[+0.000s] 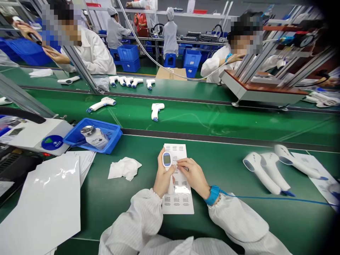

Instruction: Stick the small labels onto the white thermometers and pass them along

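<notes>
My left hand [162, 177] is wrapped around a white infrared thermometer [167, 160], its small screen facing up at me. My right hand [193, 175] rests on a white sheet of printed labels [177, 198] lying on the green table, fingertips pinched at a label beside the thermometer's head. Whether a label is lifted I cannot tell. A blue wrist strap [212, 195] with a blue cord sits on my right wrist.
Three white thermometers [268, 171] lie to the right. A crumpled white cloth [124, 168] and a blue tray [108, 136] holding a bottle [94, 136] sit left, with white sheets [47, 202]. Thermometers [156, 110] ride the conveyor; workers sit opposite.
</notes>
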Action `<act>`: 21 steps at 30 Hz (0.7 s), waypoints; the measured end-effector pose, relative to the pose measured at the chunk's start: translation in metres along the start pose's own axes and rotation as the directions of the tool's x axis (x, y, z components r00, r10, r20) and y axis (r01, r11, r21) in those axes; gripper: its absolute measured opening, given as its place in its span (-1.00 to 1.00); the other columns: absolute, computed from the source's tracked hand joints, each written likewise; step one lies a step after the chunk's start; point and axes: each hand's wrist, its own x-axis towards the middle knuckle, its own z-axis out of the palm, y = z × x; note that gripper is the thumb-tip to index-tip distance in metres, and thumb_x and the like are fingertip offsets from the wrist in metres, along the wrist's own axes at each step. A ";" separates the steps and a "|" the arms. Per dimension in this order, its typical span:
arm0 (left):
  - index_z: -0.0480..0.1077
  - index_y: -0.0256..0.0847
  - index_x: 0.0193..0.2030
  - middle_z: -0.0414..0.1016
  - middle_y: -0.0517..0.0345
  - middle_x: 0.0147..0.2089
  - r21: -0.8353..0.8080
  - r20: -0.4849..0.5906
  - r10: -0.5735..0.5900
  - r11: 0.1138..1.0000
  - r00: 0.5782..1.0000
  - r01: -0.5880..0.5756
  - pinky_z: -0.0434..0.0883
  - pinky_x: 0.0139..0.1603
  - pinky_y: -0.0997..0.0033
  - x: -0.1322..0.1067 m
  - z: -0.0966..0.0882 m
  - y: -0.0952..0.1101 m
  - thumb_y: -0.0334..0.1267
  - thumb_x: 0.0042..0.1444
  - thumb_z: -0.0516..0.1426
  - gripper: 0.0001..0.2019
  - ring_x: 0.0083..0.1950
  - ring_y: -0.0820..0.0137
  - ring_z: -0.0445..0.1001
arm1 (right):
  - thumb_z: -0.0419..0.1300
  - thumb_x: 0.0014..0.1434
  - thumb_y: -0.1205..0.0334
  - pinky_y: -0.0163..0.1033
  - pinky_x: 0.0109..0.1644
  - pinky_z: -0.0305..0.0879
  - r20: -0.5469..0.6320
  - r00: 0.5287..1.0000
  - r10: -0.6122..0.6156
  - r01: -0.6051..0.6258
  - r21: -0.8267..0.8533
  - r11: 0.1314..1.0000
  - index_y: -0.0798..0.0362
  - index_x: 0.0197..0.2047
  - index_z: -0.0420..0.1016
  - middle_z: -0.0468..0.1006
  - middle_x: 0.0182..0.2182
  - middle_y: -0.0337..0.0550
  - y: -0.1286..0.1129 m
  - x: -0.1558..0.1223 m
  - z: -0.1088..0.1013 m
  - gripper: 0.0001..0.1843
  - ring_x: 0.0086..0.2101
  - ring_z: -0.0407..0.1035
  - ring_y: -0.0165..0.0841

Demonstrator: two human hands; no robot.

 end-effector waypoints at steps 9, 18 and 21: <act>-0.15 0.08 0.38 0.34 0.04 0.08 0.012 0.039 0.027 1.000 0.999 -0.028 0.27 -0.66 0.58 0.006 0.002 -0.005 -0.24 0.15 0.15 -0.26 -0.55 0.62 0.26 | 0.18 0.17 0.34 -0.03 -0.03 0.20 0.029 0.998 0.061 -0.062 0.034 0.997 -0.01 -0.37 0.53 0.60 -0.18 -0.15 -0.008 0.014 0.004 -0.87 -0.12 0.39 -0.19; -0.09 0.03 0.39 0.36 0.04 0.09 0.094 -0.001 0.095 0.991 0.995 -0.094 0.49 -0.16 0.33 0.008 -0.001 -0.010 -0.27 0.13 0.15 -0.26 -0.09 0.31 0.46 | 0.21 0.05 0.32 -0.20 -0.22 0.30 0.435 0.897 0.076 -0.261 0.384 0.886 0.03 -0.44 0.40 0.50 -0.44 -0.25 -0.027 0.005 -0.051 -0.93 -0.39 0.38 -0.36; -0.06 0.00 0.39 0.33 0.02 0.14 0.103 0.013 0.104 0.989 0.994 -0.105 0.49 -0.11 0.30 0.009 -0.001 -0.011 -0.28 0.11 0.16 -0.27 -0.04 0.28 0.45 | 0.23 0.08 0.27 -0.21 -0.16 0.33 0.403 0.915 0.020 -0.210 0.433 0.877 0.02 -0.42 0.42 0.51 -0.38 -0.23 -0.037 0.012 -0.062 -0.93 -0.33 0.39 -0.36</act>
